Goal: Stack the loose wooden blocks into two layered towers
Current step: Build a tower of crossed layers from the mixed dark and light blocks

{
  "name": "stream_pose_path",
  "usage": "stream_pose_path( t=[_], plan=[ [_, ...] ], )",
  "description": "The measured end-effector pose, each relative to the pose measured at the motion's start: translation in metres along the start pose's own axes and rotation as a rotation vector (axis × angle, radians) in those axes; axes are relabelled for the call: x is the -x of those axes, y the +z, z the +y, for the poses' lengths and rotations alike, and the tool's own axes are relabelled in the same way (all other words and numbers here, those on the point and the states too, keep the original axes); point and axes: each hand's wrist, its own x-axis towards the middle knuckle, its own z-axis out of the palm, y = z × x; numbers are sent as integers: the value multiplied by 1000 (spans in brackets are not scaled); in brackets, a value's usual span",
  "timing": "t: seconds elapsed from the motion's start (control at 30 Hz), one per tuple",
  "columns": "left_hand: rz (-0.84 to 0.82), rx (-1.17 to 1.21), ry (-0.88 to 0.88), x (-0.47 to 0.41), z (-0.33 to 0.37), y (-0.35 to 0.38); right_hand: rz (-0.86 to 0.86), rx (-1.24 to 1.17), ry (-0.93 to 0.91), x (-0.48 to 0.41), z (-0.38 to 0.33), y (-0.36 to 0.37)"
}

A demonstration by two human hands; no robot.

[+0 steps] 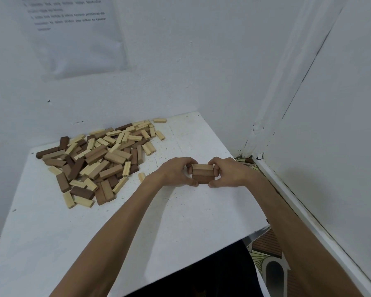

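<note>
My head camera (the only view) is looking forward and down, sitting close above my left hand [176, 171] and right hand [227, 172], taking in the wall corner [266, 116] beyond them.

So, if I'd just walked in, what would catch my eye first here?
Probably the big heap of loose wooden blocks, light and dark mixed, on the far left of the white table. Next, the left hand and right hand hold a small block stack between them near the table's right edge. A printed sheet hangs on the wall above the heap.
</note>
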Motion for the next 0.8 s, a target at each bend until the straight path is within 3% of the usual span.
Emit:
stream_pose_path(
  t=[0.37, 0.57, 0.8],
  plan=[
    [-15, -11, -14, 12, 3, -2, -28, 10, 52, 7, -2, -1],
    [99, -1, 28, 30, -8, 0, 213, -17, -50, 17, -14, 2],
    [262, -92, -17, 70, -18, -25, 275, -39, -149, 17, -55, 8]
  ],
)
